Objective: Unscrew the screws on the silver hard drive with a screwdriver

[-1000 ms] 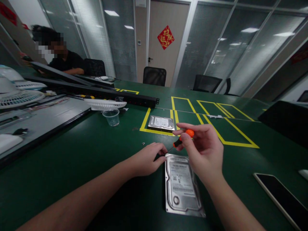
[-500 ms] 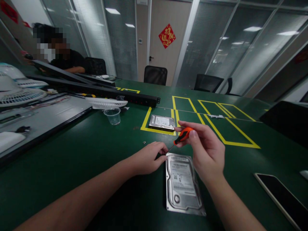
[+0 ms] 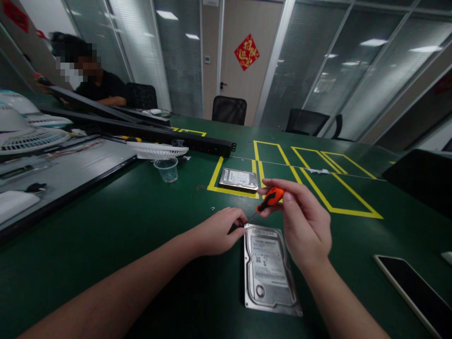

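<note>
One screwdriver (image 3: pixel 271 197) in right fingers (image 3: pixel 295 187), left hand (image 3: pixel 224 230) at hard drive (image 3: pixel 269 268) corner

The left hand (image 3: pixel 223 230) blocks the near drive's (image 3: pixel 270 268) far left corner; the right hand (image 3: pixel 306 221) and screwdriver (image 3: pixel 272 197) crowd its far right. Its near end lies open between the forearms. Bare table (image 3: pixel 123 219) runs left to the panel (image 3: pixel 90 167), the cup (image 3: pixel 167 172) standing beyond. Another lane passes between the right forearm and the phone (image 3: pixel 411 292).
</note>
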A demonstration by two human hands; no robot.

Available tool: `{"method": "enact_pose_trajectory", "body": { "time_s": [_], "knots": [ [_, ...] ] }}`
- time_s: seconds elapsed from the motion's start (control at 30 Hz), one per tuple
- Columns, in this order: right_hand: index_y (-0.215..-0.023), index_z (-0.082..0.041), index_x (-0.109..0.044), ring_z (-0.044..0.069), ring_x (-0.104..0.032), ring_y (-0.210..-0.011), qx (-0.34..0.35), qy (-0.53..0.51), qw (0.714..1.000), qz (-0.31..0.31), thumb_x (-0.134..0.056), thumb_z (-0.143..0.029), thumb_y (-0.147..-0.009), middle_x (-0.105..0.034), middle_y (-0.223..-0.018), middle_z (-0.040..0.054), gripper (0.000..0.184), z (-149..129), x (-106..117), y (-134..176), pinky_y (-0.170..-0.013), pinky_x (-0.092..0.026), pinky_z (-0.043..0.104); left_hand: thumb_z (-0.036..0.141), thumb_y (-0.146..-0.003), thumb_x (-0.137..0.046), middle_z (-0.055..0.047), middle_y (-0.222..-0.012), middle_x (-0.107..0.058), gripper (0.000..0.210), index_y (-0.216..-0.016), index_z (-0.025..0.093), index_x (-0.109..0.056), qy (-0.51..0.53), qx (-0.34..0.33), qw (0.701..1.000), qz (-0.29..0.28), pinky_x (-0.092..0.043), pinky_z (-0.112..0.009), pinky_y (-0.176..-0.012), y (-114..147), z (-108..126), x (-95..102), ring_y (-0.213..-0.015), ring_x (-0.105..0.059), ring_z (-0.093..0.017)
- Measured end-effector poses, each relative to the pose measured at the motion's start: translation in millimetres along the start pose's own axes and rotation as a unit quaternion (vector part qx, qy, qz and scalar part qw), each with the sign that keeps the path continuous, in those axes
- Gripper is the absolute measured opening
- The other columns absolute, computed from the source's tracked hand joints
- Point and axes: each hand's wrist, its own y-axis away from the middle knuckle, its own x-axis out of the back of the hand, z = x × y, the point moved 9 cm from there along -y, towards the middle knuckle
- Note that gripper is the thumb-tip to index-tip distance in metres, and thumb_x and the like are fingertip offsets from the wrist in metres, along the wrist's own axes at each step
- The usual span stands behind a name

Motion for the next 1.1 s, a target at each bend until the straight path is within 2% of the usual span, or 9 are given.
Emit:
{"method": "enact_pose_trajectory", "body": {
  "time_s": [0.13, 0.27, 0.33, 0.47, 0.57, 0.67, 0.83, 0.97, 1.1],
  "knots": [
    [-0.121, -0.021, -0.074, 0.016, -0.074, -0.076, 0.015, 0.028, 0.999, 0.016, -0.059, -0.026, -0.105, -0.077, -0.112, 0.0094, 0.022, -6.2, 0.5, -0.3, -0.062, -0.065, 0.031, 0.022, -0.098, -0.063, -0.007, -0.107, -0.071, 0.01, -0.107, 0.019, -0.065, 0.003, -0.001, 1.0, -0.001, -0.053, -0.039, -0.089, 0.5, -0.6, -0.8, -0.103, -0.067, -0.025],
    [-0.105, -0.022, -0.069, 0.019, -0.078, -0.085, 0.029, 0.036, 0.998, 0.047, -0.071, -0.025, -0.098, -0.075, -0.118, 0.0097, 0.008, -9.9, 2.3, -0.1, -0.054, -0.065, 0.027, 0.024, -0.099, -0.063, -0.008, -0.108, -0.072, 0.011, -0.109, 0.019, -0.066, 0.002, -0.004, 1.0, 0.001, -0.053, -0.039, -0.09, 0.6, -1.1, -1.4, -0.103, -0.067, -0.025],
    [-0.101, -0.022, -0.064, 0.02, -0.079, -0.086, 0.025, 0.031, 0.998, 0.051, -0.075, -0.025, -0.095, -0.075, -0.118, 0.0091, 0.013, -8.1, 2.2, -0.1, -0.051, -0.064, 0.025, 0.024, -0.099, -0.063, -0.008, -0.108, -0.072, 0.011, -0.109, 0.019, -0.066, -0.001, -0.003, 1.0, 0.0, -0.053, -0.04, -0.09, 0.5, -1.6, -1.7, -0.102, -0.067, -0.025],
    [-0.107, -0.024, -0.064, 0.021, -0.079, -0.09, 0.02, 0.023, 0.999, 0.039, -0.076, -0.026, -0.094, -0.075, -0.113, 0.0072, 0.017, -5.3, 0.5, -0.5, -0.051, -0.065, 0.025, 0.024, -0.099, -0.063, -0.008, -0.108, -0.072, 0.011, -0.108, 0.019, -0.066, -0.003, 0.001, 1.0, 0.002, -0.053, -0.04, -0.091, 0.2, -1.6, -1.3, -0.103, -0.067, -0.026],
    [-0.118, -0.025, -0.069, 0.022, -0.077, -0.097, 0.022, -0.003, 1.0, 0.008, -0.061, -0.028, -0.104, -0.074, -0.114, 0.0082, 0.017, -5.1, -3.0, -0.8, -0.057, -0.065, 0.028, 0.023, -0.098, -0.063, -0.008, -0.108, -0.072, 0.012, -0.109, 0.019, -0.066, -0.002, 0.001, 1.0, 0.0, -0.053, -0.04, -0.091, -0.1, -1.0, -1.4, -0.104, -0.067, -0.026],
    [-0.118, -0.023, -0.073, 0.023, -0.076, -0.099, 0.017, -0.017, 1.0, 0.001, -0.053, -0.028, -0.107, -0.074, -0.115, 0.0097, 0.023, -4.7, -2.7, -0.8, -0.058, -0.065, 0.029, 0.022, -0.099, -0.063, -0.008, -0.109, -0.071, 0.011, -0.109, 0.018, -0.066, 0.002, 0.002, 1.0, -0.003, -0.053, -0.041, -0.091, 0.1, -1.1, -1.6, -0.105, -0.067, -0.026],
    [-0.112, -0.021, -0.073, 0.016, -0.075, -0.077, 0.018, 0.03, 0.999, 0.029, -0.065, -0.026, -0.102, -0.077, -0.109, 0.0085, 0.013, -7.2, 0.7, -1.1, -0.057, -0.065, 0.028, 0.023, -0.099, -0.063, -0.008, -0.109, -0.071, 0.013, -0.11, 0.018, -0.066, 0.006, 0.002, 1.0, -0.003, -0.053, -0.04, -0.091, 0.7, -2.0, -1.9, -0.105, -0.066, -0.026],
    [-0.1, -0.022, -0.066, 0.02, -0.079, -0.083, 0.024, 0.022, 0.998, 0.053, -0.075, -0.023, -0.095, -0.076, -0.114, 0.0085, 0.01, -8.7, 2.1, -1.6, -0.052, -0.065, 0.026, 0.024, -0.099, -0.063, -0.008, -0.108, -0.071, 0.012, -0.11, 0.019, -0.066, 0.004, 0.002, 1.0, -0.002, -0.053, -0.04, -0.091, 0.6, -2.8, -2.3, -0.104, -0.066, -0.026],
    [-0.11, -0.023, -0.067, 0.021, -0.078, -0.088, 0.026, 0.002, 0.999, 0.035, -0.073, -0.022, -0.096, -0.076, -0.11, 0.007, 0.015, -6.6, 0.6, -1.5, -0.054, -0.066, 0.028, 0.023, -0.099, -0.064, -0.008, -0.109, -0.071, 0.013, -0.11, 0.018, -0.066, 0.004, 0.0, 1.0, -0.003, -0.052, -0.04, -0.091, 0.3, -2.9, -2.7, -0.103, -0.066, -0.026]
  ]
}}
